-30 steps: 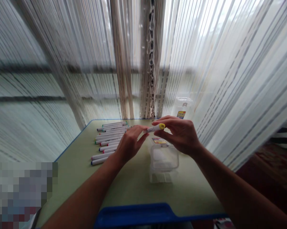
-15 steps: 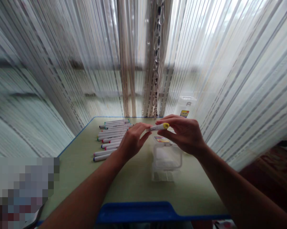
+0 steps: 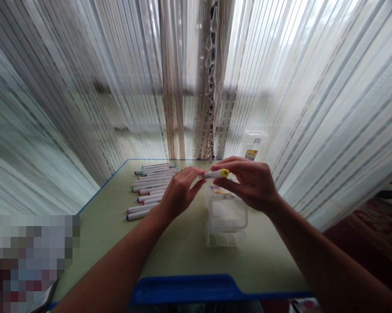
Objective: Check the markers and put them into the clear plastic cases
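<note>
A white marker (image 3: 213, 174) with a yellow end is held level above the table, between both hands. My left hand (image 3: 183, 187) pinches its left end with thumb and fingertips. My right hand (image 3: 250, 180) grips the marker near the yellow end, thumb below and fingers above. Under and left of my left hand lies a column of white markers (image 3: 140, 214) with coloured ends, side by side; my hand and forearm cover some of their right ends. Below my right hand stands a clear plastic case (image 3: 227, 213) with a printed label, partly hidden by that hand.
A second clear plastic box (image 3: 255, 139) with a yellow and red label stands at the back right. The pale green table (image 3: 179, 256) has a blue rim and a blue tray (image 3: 186, 287) at the front. Striped string curtains (image 3: 134, 108) hang behind it.
The view has shifted very slightly. Both hands keep hold of the yellow-ended marker in nearly the same place, and the other markers and the boxes stay put.
</note>
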A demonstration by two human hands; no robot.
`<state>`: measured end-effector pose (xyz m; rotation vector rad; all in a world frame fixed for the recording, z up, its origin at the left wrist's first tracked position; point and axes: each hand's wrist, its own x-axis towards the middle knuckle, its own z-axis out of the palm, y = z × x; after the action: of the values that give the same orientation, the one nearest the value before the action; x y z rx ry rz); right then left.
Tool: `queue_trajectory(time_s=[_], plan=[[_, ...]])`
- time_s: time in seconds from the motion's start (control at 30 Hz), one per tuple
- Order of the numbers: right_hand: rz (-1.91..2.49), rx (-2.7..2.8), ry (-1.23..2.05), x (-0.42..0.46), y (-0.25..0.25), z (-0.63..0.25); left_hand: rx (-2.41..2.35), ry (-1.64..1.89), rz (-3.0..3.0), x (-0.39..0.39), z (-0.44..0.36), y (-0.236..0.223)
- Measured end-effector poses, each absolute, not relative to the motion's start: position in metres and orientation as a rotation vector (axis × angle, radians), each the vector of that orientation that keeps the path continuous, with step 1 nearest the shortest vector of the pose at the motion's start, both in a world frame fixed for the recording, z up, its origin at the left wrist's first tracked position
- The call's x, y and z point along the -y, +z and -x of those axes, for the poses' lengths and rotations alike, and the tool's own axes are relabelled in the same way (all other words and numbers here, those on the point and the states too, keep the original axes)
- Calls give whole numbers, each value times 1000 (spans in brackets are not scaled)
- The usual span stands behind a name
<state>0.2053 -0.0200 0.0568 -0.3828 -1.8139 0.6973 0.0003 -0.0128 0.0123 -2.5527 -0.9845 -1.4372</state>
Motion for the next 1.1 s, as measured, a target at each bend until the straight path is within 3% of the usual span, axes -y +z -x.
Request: queue_trajectory(time_s=[1.1], plan=[[349, 1840, 692, 21, 59, -205, 966, -1421, 2519, 14, -1, 14]])
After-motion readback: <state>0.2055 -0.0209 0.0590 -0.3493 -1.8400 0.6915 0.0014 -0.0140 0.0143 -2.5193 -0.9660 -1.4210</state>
